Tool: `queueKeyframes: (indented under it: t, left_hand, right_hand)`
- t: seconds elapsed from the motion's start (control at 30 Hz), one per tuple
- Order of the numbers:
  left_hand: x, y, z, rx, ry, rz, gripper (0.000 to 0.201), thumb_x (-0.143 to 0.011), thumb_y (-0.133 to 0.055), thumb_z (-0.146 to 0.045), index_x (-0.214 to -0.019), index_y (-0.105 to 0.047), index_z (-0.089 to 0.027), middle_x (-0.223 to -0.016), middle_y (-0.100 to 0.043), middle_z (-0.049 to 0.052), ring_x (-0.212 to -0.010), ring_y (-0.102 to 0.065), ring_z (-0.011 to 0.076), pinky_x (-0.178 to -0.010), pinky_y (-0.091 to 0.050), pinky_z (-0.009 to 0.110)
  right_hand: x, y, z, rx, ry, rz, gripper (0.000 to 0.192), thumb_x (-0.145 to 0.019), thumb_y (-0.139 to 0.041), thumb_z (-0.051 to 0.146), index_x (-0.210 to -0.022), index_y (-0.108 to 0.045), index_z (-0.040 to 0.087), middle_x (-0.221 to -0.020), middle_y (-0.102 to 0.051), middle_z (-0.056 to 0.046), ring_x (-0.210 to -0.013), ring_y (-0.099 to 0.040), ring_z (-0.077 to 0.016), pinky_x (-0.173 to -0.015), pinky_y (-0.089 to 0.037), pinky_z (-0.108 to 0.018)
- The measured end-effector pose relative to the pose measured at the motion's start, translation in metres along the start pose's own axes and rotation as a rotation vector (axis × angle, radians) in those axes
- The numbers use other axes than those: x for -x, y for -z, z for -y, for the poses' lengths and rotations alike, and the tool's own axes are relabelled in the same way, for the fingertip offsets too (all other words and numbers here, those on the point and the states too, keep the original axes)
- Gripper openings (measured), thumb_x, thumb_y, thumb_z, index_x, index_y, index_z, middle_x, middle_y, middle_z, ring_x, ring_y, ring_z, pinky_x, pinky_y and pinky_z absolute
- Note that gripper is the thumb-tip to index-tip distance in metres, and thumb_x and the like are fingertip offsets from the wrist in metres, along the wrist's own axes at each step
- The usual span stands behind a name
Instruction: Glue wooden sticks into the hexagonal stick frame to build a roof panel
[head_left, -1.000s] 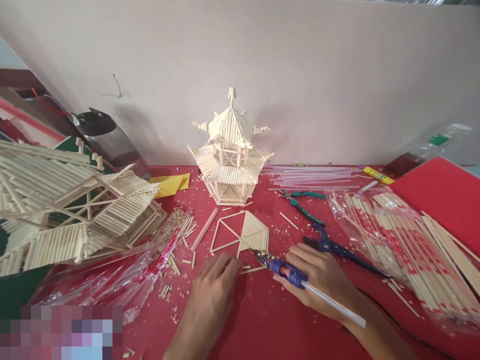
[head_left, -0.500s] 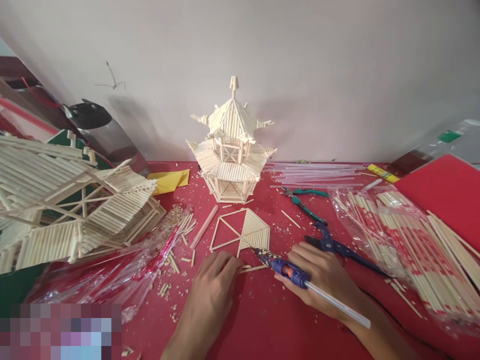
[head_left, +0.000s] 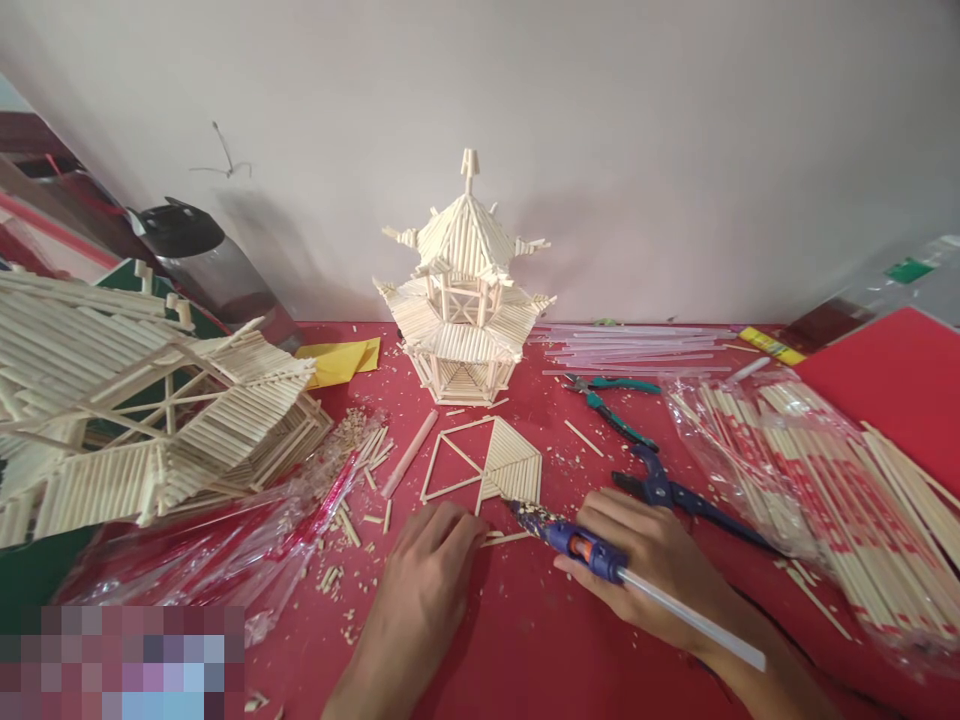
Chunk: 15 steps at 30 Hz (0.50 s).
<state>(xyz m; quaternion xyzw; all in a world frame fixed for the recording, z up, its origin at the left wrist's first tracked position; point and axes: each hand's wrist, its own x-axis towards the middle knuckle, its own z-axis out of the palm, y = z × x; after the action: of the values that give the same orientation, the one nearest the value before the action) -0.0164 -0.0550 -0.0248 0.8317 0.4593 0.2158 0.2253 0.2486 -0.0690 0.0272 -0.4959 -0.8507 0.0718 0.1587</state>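
Note:
My right hand (head_left: 630,545) is closed around a blue glue gun (head_left: 581,548), and a clear glue stick juts from its back end. The gun's dark nozzle, speckled with wood bits, meets the lower edge of a flat hexagonal stick frame (head_left: 512,462). Thin sticks fill the frame's right part; on the left, only bare spokes and rim show. At the frame's near corner, the bent fingers of my left hand (head_left: 431,570) press together on it, their tips partly hidden. A loose stick (head_left: 506,538) lies between the two hands.
Behind the frame stands a stick pagoda (head_left: 465,300); a larger stick model (head_left: 150,400) fills the left. Green-handled pliers (head_left: 615,410), a blue cutter (head_left: 675,490) and bagged chopsticks (head_left: 810,500) lie right. Glue sticks (head_left: 637,348) lie along the wall. Wood scraps litter the red table (head_left: 517,640).
The glue gun and my right hand have shifted slightly right and toward me, with the nozzle still at the frame's lower edge. My left hand has barely moved.

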Motion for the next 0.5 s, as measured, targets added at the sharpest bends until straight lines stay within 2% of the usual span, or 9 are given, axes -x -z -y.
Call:
queueKeyframes:
  t: [0.13, 0.3, 0.4, 0.5]
  left_hand:
    - [0.0, 0.003, 0.0, -0.006, -0.007, -0.021, 0.03, -0.093, -0.047, -0.003, -0.106, -0.065, -0.024, -0.103, -0.068, 0.007, -0.095, -0.061, 0.0247, -0.082, -0.05, 0.035]
    - [-0.002, 0.006, -0.001, 0.008, -0.011, -0.087, 0.026, -0.094, -0.048, -0.005, -0.102, -0.065, -0.024, -0.099, -0.069, 0.006, -0.091, -0.061, 0.0233, -0.08, -0.049, 0.034]
    - [-0.003, 0.005, -0.002, 0.011, -0.025, -0.116, 0.026, -0.092, -0.05, -0.004, -0.1, -0.064, -0.024, -0.097, -0.069, 0.005, -0.089, -0.061, 0.0228, -0.079, -0.048, 0.034]
    - [-0.003, 0.004, -0.003, -0.003, -0.028, -0.109, 0.026, -0.09, -0.05, -0.003, -0.098, -0.064, -0.023, -0.093, -0.067, 0.005, -0.086, -0.061, 0.0233, -0.076, -0.048, 0.034]
  right_hand:
    - [0.002, 0.006, -0.004, -0.039, -0.056, -0.011, 0.033, -0.103, -0.056, 0.043, -0.078, -0.053, 0.023, -0.075, -0.06, -0.001, -0.07, -0.057, -0.019, -0.062, -0.041, -0.031]
    - [0.003, 0.014, -0.004, -0.243, -0.133, 0.067, 0.034, -0.104, -0.056, 0.041, -0.075, -0.052, 0.024, -0.073, -0.058, 0.001, -0.069, -0.058, -0.0159, -0.061, -0.041, -0.028]
    - [-0.001, 0.01, 0.002, -0.292, -0.142, 0.017, 0.03, -0.105, -0.054, 0.04, -0.081, -0.056, 0.023, -0.078, -0.059, 0.0, -0.071, -0.059, -0.0156, -0.063, -0.043, -0.027]
    - [-0.006, 0.001, 0.008, -0.283, -0.117, 0.055, 0.028, -0.105, -0.054, 0.041, -0.084, -0.056, 0.023, -0.082, -0.06, 0.0, -0.073, -0.059, -0.0154, -0.064, -0.042, -0.027]
